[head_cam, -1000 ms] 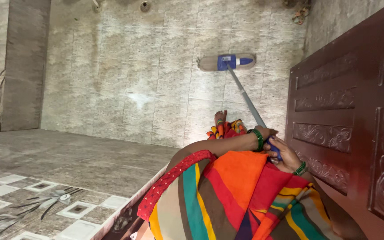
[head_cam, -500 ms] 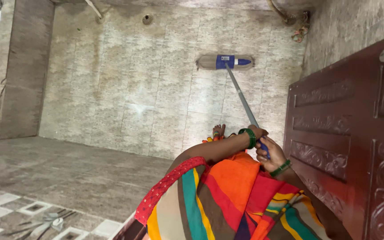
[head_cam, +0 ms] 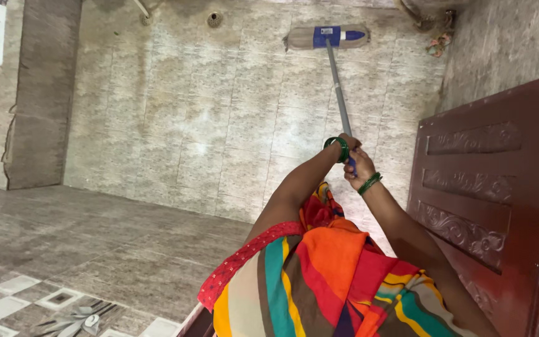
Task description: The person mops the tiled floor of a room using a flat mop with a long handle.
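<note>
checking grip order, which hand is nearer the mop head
Left. The left hand grips the handle higher up, closer to the mop head; the right hand holds just below it.

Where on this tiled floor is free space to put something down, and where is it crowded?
Bare tiles lie between the mop head and the dark wall strip. It is tight along the brown carved door, where the left hand and right hand grip the mop handle.

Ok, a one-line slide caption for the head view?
Both hands grip a flat mop on the tiled floor beside a brown door.
</note>
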